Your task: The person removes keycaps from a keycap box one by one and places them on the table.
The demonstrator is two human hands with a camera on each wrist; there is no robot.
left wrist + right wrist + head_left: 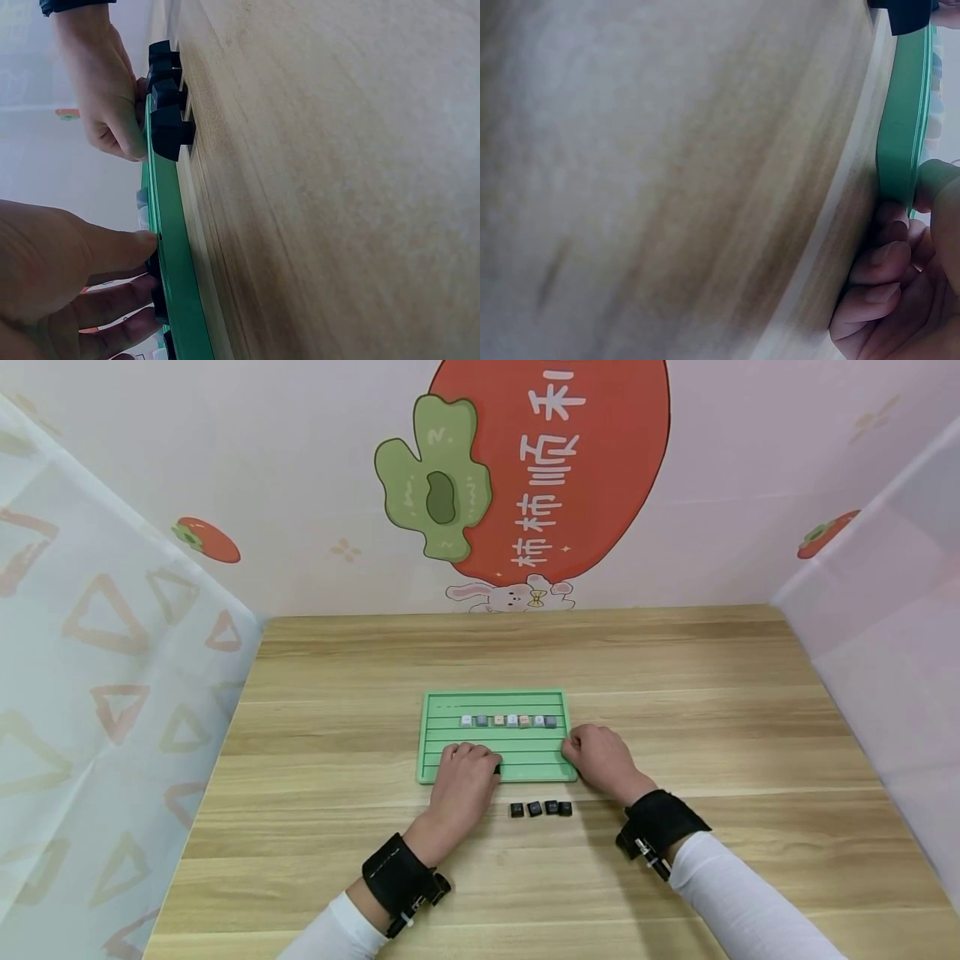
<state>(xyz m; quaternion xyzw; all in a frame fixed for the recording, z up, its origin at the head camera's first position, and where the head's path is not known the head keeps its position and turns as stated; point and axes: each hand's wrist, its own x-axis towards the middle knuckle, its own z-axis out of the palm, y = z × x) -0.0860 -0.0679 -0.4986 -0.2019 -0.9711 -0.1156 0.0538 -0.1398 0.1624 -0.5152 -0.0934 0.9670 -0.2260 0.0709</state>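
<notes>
A green board (534,752) with ridged rows lies on the table, carrying a row of white, grey and beige keycaps (512,721). Over its front left part, my left hand (463,781) pinches a black keycap (154,264) between thumb and fingers. Further black keycaps (160,304) sit along the board under those fingers, mostly hidden in the head view. My right hand (602,762) grips the board's right edge, thumb on top and fingers curled below at the side.
Several loose black keycaps (535,809) lie in a short row on the wooden table (322,735), just in front of the board. A printed backdrop (300,485) stands behind, with white curtains (112,693) at the sides.
</notes>
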